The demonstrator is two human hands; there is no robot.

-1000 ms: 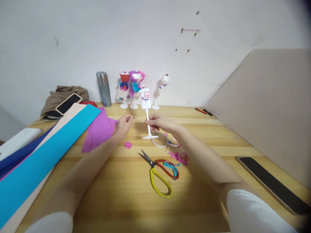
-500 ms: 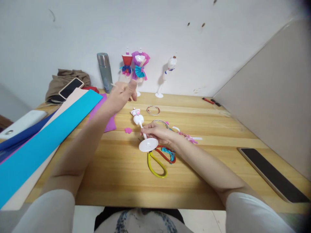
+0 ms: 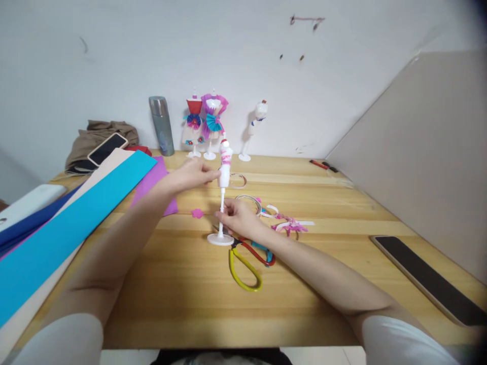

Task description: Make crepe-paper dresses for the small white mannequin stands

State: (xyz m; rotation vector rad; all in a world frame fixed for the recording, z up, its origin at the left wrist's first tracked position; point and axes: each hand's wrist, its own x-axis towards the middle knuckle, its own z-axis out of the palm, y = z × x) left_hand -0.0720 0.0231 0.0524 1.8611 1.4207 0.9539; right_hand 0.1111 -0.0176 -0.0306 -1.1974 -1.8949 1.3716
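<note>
A small white mannequin (image 3: 224,177) on a thin stand, with pink wrapping at its chest and a red patch on top, is upright in front of me. My right hand (image 3: 242,218) is closed round the stand's pole, just above its round base. My left hand (image 3: 191,173) pinches at the mannequin's waist from the left; its fingertips are partly hidden. Scissors with one yellow handle (image 3: 231,266) and one red handle lie just beside the base, their blades hidden behind it. Left of the pole lies a pink flower-shaped cutout (image 3: 197,213).
Two dressed mannequins (image 3: 194,121) and a plainer one (image 3: 259,111) stand by the wall near a grey flask (image 3: 161,126). Coloured sheets (image 3: 95,213) cover the left side. Tape rolls (image 3: 249,205) and pink scraps (image 3: 291,224) lie centrally; a phone (image 3: 426,279) lies right.
The mannequin has gone from tilted away, base towards me, to upright. My left hand has come down and right to its waist. My right hand keeps its hold. The view has tipped upward slightly.
</note>
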